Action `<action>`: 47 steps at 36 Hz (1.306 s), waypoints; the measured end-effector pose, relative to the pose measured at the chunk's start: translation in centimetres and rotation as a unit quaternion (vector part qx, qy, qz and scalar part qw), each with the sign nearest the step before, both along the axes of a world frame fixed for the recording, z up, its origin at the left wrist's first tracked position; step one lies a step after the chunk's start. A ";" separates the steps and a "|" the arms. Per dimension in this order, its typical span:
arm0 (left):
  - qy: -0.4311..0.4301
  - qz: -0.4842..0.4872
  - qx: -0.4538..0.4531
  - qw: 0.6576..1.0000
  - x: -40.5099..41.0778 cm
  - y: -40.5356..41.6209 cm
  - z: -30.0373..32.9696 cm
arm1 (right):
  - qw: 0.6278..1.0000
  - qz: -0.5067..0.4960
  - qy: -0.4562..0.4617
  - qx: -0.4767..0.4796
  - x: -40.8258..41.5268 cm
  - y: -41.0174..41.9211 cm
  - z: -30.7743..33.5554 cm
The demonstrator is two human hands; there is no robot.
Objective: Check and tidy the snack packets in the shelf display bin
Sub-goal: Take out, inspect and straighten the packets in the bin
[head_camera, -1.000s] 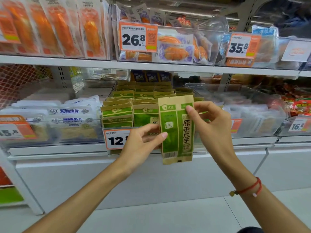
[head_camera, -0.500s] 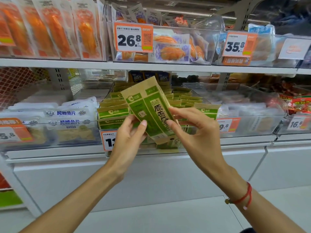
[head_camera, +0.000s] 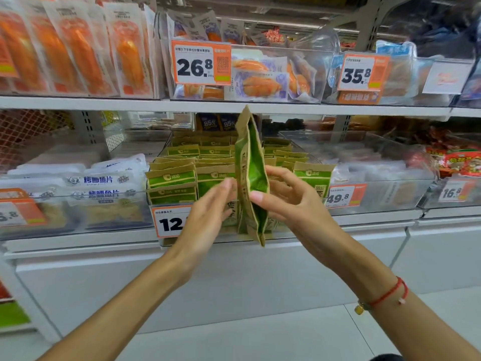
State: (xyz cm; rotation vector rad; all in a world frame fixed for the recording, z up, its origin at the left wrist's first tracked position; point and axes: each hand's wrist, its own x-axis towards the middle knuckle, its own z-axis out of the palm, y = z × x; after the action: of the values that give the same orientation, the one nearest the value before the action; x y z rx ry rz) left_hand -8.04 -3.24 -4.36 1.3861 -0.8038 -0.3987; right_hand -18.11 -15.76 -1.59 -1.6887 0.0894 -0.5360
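Item: one green-and-kraft snack packet (head_camera: 251, 175), held in the air in front of the clear display bin (head_camera: 316, 158) on the lower shelf (head_camera: 78, 241).

Orientation: the packet stood on end, long axis near vertical, top corner reaching up level with the edge of the shelf above, bottom corner hanging below the bin's front lip. It was turned edge-on to the camera, so that only a narrow green side panel and the brown edges showed; the printed face could not be read.

Grip: right hand (head_camera: 294, 204) on the packet's right side, thumb tip pressed to the near face at mid-height, fingers curled round behind; this hand carried it. Left hand (head_camera: 208, 212) on the left side, fingers straight and blurred, tips at or just touching the packet's left face; whether it bore any weight could not be told.

Position relative to stock: the packet lay between the two hands, directly before the bin, whose rows of matching packets (head_camera: 171, 178) stood upright facing forward.

Judgement: the packet sat a quarter turn off from the rows. Returning it would call for twisting it about its long axis until it faced front, then lowering it behind the front lip. The right hand appeared the better placed.

Adjacent: orange price tag (head_camera: 170, 221) on the bin front, partly hidden by the left hand.
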 end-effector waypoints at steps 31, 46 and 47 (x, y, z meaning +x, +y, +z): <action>-0.326 0.255 -0.090 0.906 -1.7 -0.1 -0.2 | 0.994 -0.081 0.051 0.052 0.7 0.7 -0.6; -0.174 0.085 -0.075 0.978 0.3 1.4 2.1 | 0.997 -0.074 -0.004 -0.022 -1.2 -0.6 1.3; -0.178 0.071 -0.071 0.979 0.3 1.3 2.3 | 0.996 -0.079 -0.018 -0.037 -1.4 -0.8 1.4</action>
State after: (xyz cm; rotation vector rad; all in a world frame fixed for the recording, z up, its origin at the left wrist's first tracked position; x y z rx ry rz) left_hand -7.70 -1.89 -2.02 1.3883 -0.9962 0.0225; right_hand -19.53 -16.56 -0.18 -1.7528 0.1792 -0.6949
